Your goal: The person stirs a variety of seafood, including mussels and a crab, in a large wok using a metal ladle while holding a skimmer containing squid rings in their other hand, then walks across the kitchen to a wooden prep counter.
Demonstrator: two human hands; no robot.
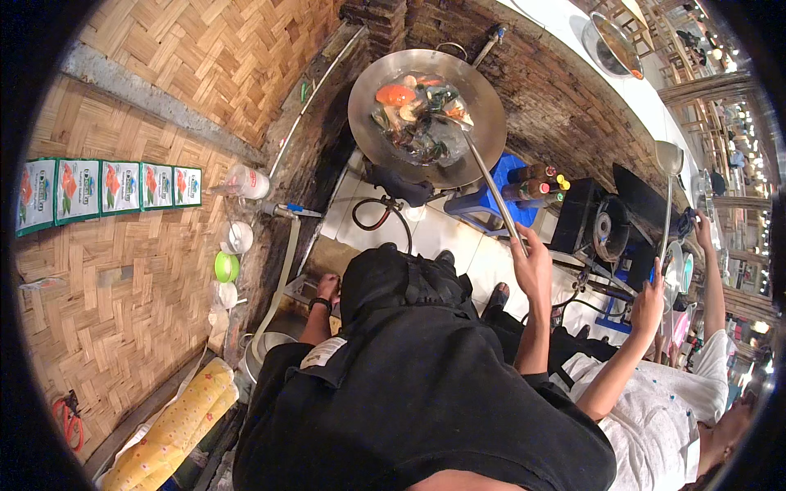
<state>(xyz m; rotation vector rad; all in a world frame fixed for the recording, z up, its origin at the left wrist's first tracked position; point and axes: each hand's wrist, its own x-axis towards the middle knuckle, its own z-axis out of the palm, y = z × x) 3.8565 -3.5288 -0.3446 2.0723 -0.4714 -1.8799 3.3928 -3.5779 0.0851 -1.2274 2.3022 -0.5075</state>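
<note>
My right hand [533, 264] grips the long metal handle of a cooking ladle or spatula [494, 184]. Its far end rests among the food in a large steel wok [368, 132]. In the wok, clear liquid surrounds a red-orange piece of food [395, 94], perhaps crab shell, with dark shell-like pieces [441, 98] and pale chunks. Steam or glare blurs part of the contents. My left hand [328, 288], with a dark band at the wrist, is low at my left side near a brown ledge [322, 255]. Its fingers are partly hidden, and I cannot tell whether they hold anything.
A co-worker's hand [648, 301] holds a long ladle [668, 202] at right. Sauce bottles [525, 190] stand on a blue stool [506, 166] beside the wok. Behind are a gas burner [611, 227] and hose [408, 230]. Sachets [123, 187] hang on the woven wall [141, 270].
</note>
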